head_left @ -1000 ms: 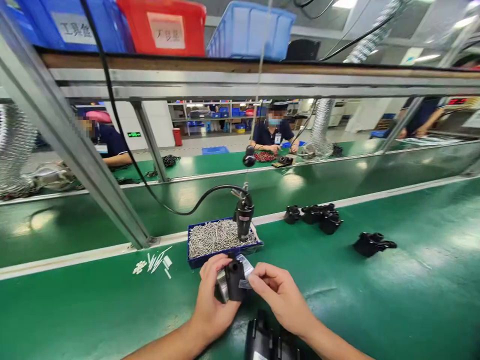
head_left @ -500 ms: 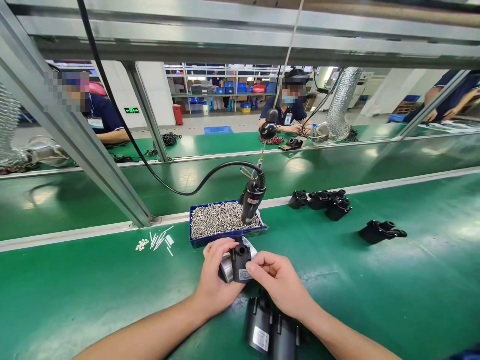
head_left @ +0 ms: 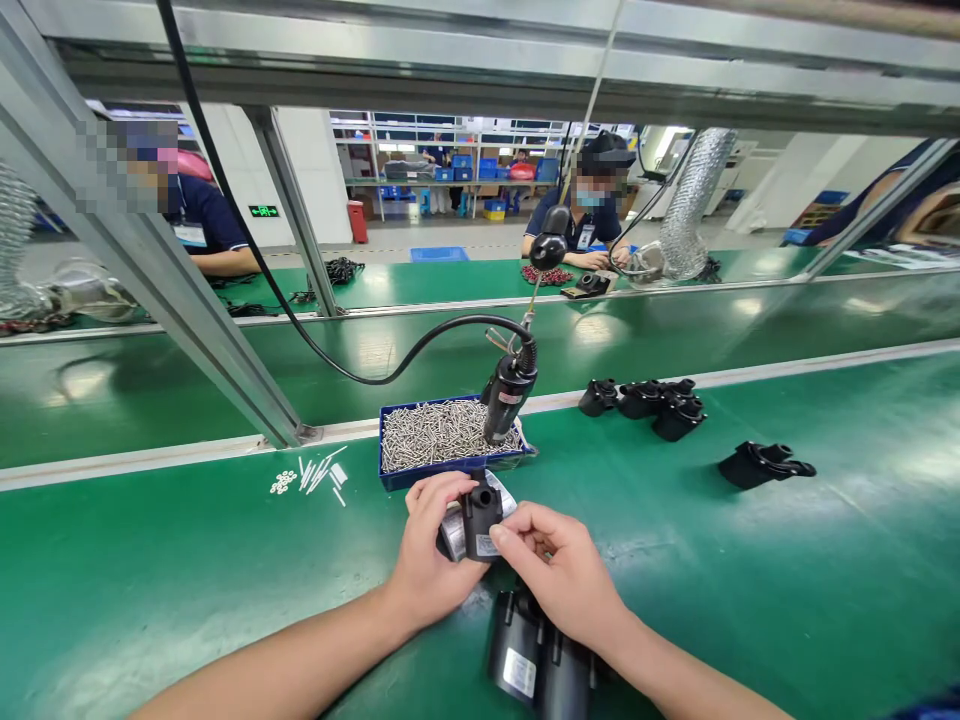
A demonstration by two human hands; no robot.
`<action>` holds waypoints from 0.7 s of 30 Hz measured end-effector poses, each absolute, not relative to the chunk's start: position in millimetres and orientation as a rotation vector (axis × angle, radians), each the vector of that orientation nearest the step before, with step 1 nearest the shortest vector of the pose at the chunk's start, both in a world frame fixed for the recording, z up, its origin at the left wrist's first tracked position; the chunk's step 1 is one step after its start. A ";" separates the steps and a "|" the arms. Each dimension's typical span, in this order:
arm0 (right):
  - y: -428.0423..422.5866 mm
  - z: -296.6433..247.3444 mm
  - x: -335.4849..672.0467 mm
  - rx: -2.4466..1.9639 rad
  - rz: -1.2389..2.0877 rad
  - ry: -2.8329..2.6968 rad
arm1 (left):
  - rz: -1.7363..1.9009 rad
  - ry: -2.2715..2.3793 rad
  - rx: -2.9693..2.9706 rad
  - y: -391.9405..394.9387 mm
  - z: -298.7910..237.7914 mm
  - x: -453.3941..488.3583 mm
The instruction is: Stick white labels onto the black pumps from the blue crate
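A small black plastic housing (head_left: 472, 508) with a round hole near its top is gripped in my left hand (head_left: 427, 565), fingers over its upper edge. Low on the housing's front is a white printed label (head_left: 486, 545). My right hand (head_left: 570, 570) is closed at the housing's right side, its thumb tip touching the label's edge; its other fingertips are partly hidden. A silvery-white sheet (head_left: 500, 490) shows behind the housing, also beside my left hand. Below my right wrist stand two larger black housings (head_left: 510, 640), one with a white label.
Past my hands is a blue tray of metal screws (head_left: 427, 438), with a black electric screwdriver (head_left: 506, 400) hanging over it. White rings (head_left: 283, 483) and strips (head_left: 321, 472) lie left. Several black housings (head_left: 679, 415) stand right. Co-workers (head_left: 585, 210) sit beyond the frame.
My hands hold almost the same pose on the housing. The view has shifted slightly, and the person at the far right has moved.
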State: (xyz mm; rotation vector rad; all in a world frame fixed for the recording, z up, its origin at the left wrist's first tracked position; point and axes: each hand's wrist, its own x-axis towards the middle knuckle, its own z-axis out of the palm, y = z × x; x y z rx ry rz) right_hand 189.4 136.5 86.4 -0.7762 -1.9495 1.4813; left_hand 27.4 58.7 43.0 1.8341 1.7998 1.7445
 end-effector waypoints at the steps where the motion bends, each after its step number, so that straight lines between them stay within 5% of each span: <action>1: 136.3 86.0 189.6 -0.752 1.432 -1.973 | 1.743 1.799 1.832 58.6 42.9 27.3; 9: 136.1 81.4 191.7 -0.447 0.843 -2.093 | 1.759 1.751 1.815 58.5 41.7 25.4; 21: 145.9 73.8 188.4 -0.847 1.070 -2.241 | 1.690 1.863 2.122 50.2 18.8 9.5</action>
